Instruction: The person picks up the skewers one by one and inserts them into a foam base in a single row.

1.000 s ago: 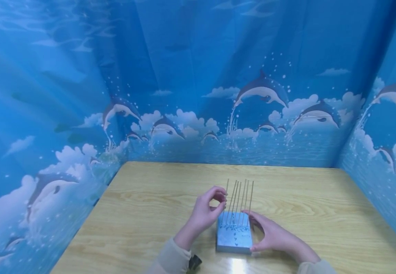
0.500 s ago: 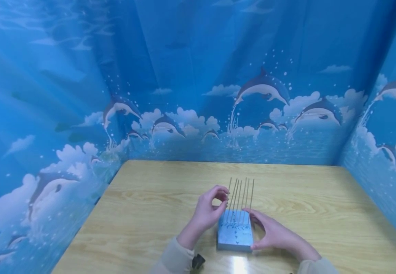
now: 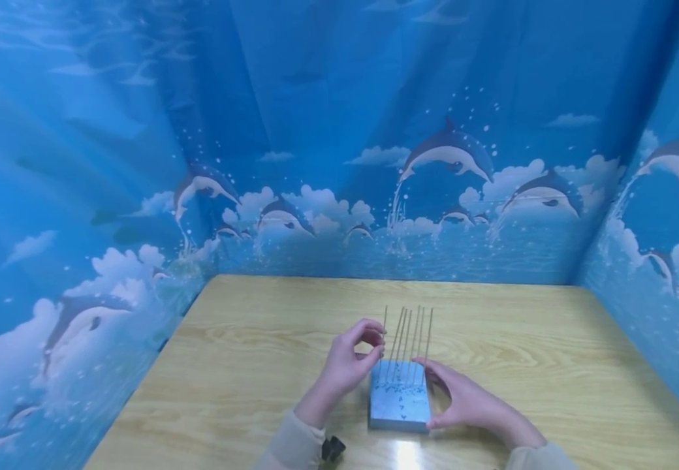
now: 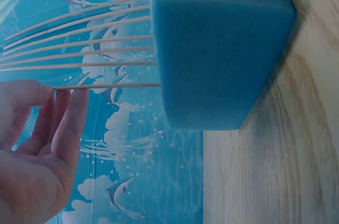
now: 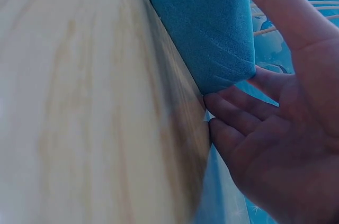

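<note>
A blue foam block (image 3: 398, 411) lies on the table, its top dotted with many small dark holes. Several thin wooden sticks (image 3: 412, 339) stand in its far part. At the left end of the row, my left hand (image 3: 347, 360) pinches one wooden stick (image 4: 124, 85) between thumb and fingertips; in the left wrist view its lower end meets the block. My right hand (image 3: 471, 399) holds the block's right side, thumb at the near corner and a finger at the far part. The right wrist view shows the other fingers (image 5: 233, 113) low beside the block, near the tabletop.
The wood-grain table (image 3: 257, 365) reaches back to a blue dolphin-print curtain (image 3: 328, 163), which also hangs at both sides. A small black object (image 3: 332, 449) sits by the left sleeve (image 3: 295, 440).
The pinched stick's top leaned slightly right, then swung back left, with my left hand shifting a little. My right hand stays on the block. The whole view moves slightly.
</note>
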Demonstrator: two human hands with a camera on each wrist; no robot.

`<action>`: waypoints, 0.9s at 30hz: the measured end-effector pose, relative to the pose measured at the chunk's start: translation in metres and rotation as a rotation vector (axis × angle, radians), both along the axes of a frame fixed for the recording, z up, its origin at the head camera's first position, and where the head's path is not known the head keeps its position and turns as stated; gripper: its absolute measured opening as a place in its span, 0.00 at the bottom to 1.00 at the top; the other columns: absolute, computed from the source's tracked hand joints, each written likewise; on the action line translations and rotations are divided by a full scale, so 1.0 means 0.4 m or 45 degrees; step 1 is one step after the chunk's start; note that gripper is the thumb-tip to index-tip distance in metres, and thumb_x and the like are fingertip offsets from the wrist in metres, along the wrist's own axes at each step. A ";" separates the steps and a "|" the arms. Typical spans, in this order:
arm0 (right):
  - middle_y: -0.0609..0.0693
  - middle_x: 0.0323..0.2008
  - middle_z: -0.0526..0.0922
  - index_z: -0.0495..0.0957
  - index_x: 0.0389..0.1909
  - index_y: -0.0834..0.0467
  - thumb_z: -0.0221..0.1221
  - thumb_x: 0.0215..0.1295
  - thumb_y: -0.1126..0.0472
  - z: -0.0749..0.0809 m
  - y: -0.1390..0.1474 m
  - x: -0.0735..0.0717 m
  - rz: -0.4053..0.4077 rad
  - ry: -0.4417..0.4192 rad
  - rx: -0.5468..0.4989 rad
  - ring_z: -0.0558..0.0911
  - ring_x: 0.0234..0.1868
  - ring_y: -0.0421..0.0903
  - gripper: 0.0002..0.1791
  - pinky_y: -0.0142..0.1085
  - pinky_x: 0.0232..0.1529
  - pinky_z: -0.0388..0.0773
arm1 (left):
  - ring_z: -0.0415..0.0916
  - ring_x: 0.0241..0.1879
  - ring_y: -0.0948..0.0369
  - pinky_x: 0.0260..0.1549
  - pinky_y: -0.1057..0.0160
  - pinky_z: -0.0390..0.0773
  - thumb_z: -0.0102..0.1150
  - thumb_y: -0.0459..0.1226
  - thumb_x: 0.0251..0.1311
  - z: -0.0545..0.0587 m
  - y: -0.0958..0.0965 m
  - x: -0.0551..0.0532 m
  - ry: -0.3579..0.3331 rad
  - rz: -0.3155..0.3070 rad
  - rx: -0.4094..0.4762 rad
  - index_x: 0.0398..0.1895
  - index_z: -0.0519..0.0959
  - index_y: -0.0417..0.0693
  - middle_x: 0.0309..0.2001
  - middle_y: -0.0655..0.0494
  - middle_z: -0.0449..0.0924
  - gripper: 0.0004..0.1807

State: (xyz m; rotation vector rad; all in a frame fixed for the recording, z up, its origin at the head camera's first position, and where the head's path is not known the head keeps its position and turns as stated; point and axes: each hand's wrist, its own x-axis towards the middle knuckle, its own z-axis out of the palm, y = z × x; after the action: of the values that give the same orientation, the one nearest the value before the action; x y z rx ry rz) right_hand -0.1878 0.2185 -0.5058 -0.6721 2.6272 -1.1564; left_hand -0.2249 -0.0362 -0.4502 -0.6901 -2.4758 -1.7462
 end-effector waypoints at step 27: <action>0.60 0.72 0.65 0.53 0.76 0.61 0.75 0.35 0.38 0.007 -0.008 0.003 -0.018 -0.013 0.016 0.69 0.69 0.61 0.68 0.63 0.71 0.55 | 0.82 0.46 0.59 0.42 0.71 0.85 0.63 0.29 0.60 0.017 -0.046 -0.016 0.006 0.051 -0.020 0.50 0.80 0.48 0.43 0.53 0.84 0.15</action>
State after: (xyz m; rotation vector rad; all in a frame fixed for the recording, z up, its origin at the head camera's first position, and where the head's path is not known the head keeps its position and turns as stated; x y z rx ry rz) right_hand -0.1865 0.2152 -0.5032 -0.6445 2.6328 -1.1435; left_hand -0.2313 -0.0544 -0.4436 -0.6409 -2.4850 -1.7114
